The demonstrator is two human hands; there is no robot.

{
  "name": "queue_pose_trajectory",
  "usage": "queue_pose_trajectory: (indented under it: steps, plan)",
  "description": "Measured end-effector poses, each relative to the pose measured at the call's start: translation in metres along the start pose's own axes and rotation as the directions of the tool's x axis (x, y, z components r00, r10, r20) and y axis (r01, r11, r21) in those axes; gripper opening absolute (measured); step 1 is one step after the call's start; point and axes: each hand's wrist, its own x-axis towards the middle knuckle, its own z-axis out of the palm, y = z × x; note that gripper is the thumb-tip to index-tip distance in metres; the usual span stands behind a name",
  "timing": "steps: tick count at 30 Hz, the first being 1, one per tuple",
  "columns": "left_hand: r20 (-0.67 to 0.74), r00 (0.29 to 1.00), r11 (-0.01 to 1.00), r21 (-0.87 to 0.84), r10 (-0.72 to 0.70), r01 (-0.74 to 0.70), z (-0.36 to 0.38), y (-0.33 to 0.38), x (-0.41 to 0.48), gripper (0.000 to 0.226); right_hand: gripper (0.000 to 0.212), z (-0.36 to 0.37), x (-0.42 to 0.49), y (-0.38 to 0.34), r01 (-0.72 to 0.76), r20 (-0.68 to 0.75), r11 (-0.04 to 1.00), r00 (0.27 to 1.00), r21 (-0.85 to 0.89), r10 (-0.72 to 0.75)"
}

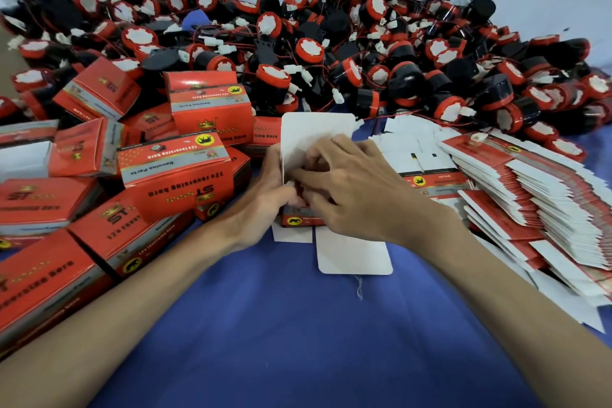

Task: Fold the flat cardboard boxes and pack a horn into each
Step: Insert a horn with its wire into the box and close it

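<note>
A red cardboard box stands partly folded on the blue cloth in the middle, with its white flaps open toward the far side and toward me. My left hand grips its left wall with curled fingers. My right hand lies over the box top with its fingers curled into the opening. What is inside the box is hidden by my hands. A large heap of red-and-black horns with wires and white plugs lies behind.
Several folded red boxes are piled at the left. Flat unfolded boxes lie fanned in a stack at the right. A white wall rises behind the horn heap.
</note>
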Motion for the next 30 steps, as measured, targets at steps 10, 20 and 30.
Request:
queue_pose_trajectory:
  steps: [10, 20, 30]
  plan:
    - [-0.052, 0.999, 0.994, 0.107, 0.008, -0.003, 0.0, -0.005, 0.0, 0.032, 0.036, -0.001, 0.003, -0.005, 0.023, 0.04, 0.999, 0.999, -0.042, -0.022]
    - [-0.163, 0.986, 0.97, 0.244, 0.023, 0.018, -0.001, -0.025, 0.034, 0.037, 0.024, -0.005, 0.004, -0.011, 0.051, 0.0, 0.998, 0.999, -0.035, -0.051]
    - [0.013, 0.997, 0.996, 0.05, -0.077, 0.076, 0.004, 0.003, 0.0, 0.043, 0.044, -0.018, -0.009, 0.014, -0.087, 0.0, 0.991, 0.996, -0.103, 0.087]
